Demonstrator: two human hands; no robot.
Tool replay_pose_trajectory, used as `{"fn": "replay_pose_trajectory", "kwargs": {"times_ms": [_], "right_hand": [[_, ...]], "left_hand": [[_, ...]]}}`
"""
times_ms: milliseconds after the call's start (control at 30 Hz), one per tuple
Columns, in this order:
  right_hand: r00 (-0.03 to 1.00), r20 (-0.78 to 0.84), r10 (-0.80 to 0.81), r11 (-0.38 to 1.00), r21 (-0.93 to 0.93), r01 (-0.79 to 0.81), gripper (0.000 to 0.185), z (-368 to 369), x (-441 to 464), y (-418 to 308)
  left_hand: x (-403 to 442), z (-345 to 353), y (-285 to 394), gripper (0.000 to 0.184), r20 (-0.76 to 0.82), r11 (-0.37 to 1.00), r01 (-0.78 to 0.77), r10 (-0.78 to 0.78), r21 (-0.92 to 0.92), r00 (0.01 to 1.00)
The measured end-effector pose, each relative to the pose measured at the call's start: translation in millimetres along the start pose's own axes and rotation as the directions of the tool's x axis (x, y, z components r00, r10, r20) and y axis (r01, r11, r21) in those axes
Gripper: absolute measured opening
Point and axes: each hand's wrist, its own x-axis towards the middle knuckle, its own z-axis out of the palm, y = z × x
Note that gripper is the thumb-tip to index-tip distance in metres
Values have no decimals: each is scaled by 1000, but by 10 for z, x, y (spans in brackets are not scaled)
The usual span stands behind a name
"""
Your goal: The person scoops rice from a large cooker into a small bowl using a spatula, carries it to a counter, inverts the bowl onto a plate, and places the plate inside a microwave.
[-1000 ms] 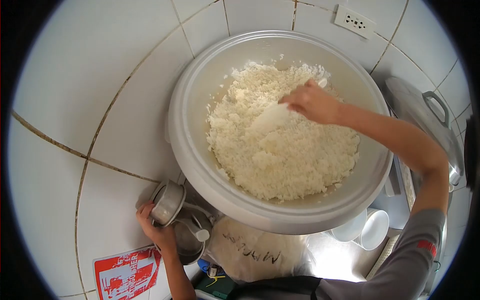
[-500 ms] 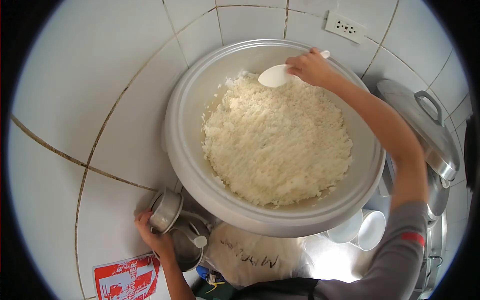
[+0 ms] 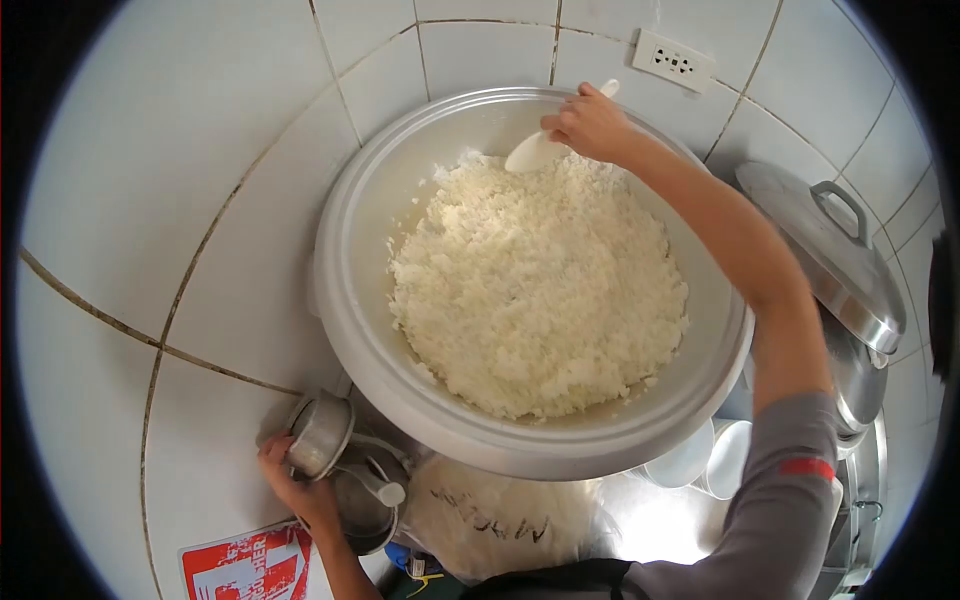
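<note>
A large metal pot [image 3: 335, 300] holds a wide mound of cooked white rice [image 3: 530, 290]. Over the far part of the mound, my right hand [image 3: 590, 125] is closed around a white rice paddle [image 3: 535, 153]. The paddle's blade rests at the back edge of the rice, its handle end showing past my fingers. Low on the left, my left hand [image 3: 285, 475] grips a small round metal pot [image 3: 322, 440] by its side. Just beneath that is a second metal pot [image 3: 362, 515], with a white-tipped handle [image 3: 388, 493] lying across it.
A plastic bag [image 3: 500, 515] with black writing sits in front of the large pot. White cups [image 3: 725, 460] stand under its right rim. At right are a lidded metal pot [image 3: 820, 250] and tiled wall. A socket [image 3: 674, 60] is above; a red-and-white sign [image 3: 245, 563] is lower left.
The view has shifted slightly, so most things sit further left. The paddle blade has tilted and dipped closer to the rice at the back. My left hand keeps its hold on the small pot.
</note>
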Motion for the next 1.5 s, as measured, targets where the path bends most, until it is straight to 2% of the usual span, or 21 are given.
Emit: {"fn": "replay_pose_trajectory", "kwargs": {"times_ms": [100,200,300,400,500,600,700,800,900,1000,1100,1200,1300,1400,1500], "right_hand": [[959,-215,-185,983,-50,178,12,416,283,-10],[964,-126,-236,966,76,247,8,453,206,92],[954,12,-301,951,86,299,7,301,146,23],[954,97,-283,959,27,282,8,149,88,6],[956,144,-257,966,40,254,11,121,-44,51],[951,130,-282,952,161,261,13,87,-182,57],[920,249,-303,952,125,279,14,30,-345,51],[916,177,-361,927,174,332,15,22,-572,95],[910,249,-332,922,291,256,15,-71,-935,68],[933,207,-294,910,359,207,15,-197,-1190,-25],[927,316,-202,935,343,87,17,-237,-1320,-112],[923,360,-139,877,477,-54,19,-240,-1485,-239],[844,534,-58,885,418,-203,29,-474,-1550,-392],[813,575,-87,861,454,-229,28,-576,-1582,-475],[877,465,-119,856,496,-147,19,-516,-1628,-578]], "left_hand": [[11,-5,-20,42,0,999,-42,42,33,999],[-12,-5,-19,42,-18,999,-26,27,30,999],[6,0,22,41,-27,1000,6,-6,1,1000],[-22,-25,-40,39,-3,999,8,-7,39,1000],[-4,-16,-39,38,-11,999,-34,34,-2,999],[19,-9,19,39,-26,999,-37,36,-23,999],[9,-21,-1,40,-15,999,-34,34,-11,999],[-14,-2,-31,39,-16,998,-22,21,-64,1000],[-25,-21,-68,38,15,995,-12,14,-97,1000],[-31,-4,-76,38,-2,999,-2,1,-54,1000],[-10,-2,-52,39,-12,997,-25,24,-76,1000],[-14,-5,-64,39,3,998,2,-2,-71,1000],[-15,4,-23,38,-2,997,41,-41,-67,999],[-1,11,-42,37,10,997,22,-21,-69,1000],[-11,-11,-1,37,17,1000,24,-24,-11,1000]]}}
